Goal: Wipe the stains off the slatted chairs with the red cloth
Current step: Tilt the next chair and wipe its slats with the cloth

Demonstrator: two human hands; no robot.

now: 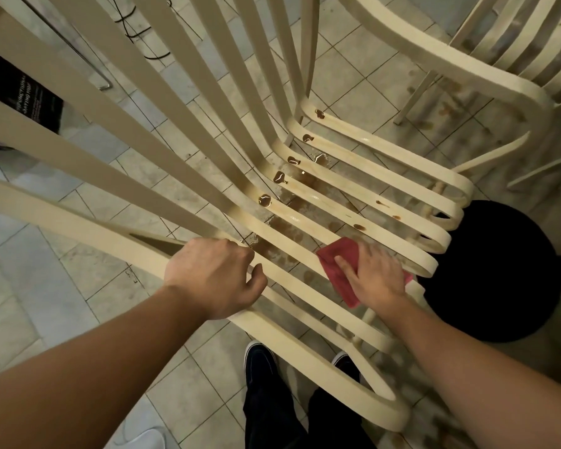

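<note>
Red cloth (337, 259) lies at the slatted chair's (370, 139) front seat edge under the right hand's (378, 277) flat fingers — left hand (211, 277) grips the side rail (94, 230). Advise wiping along each slat toward the rear stains (264, 199).

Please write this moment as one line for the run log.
left hand: grips slatted chair frame | right hand: presses red cloth flat on seat slats | brown stains: visible at slat bends | phase: wiping

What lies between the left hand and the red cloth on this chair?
Head view: cream seat slats and the gaps between them, showing brown-stained floor tiles, separate the left hand from the red cloth.
</note>
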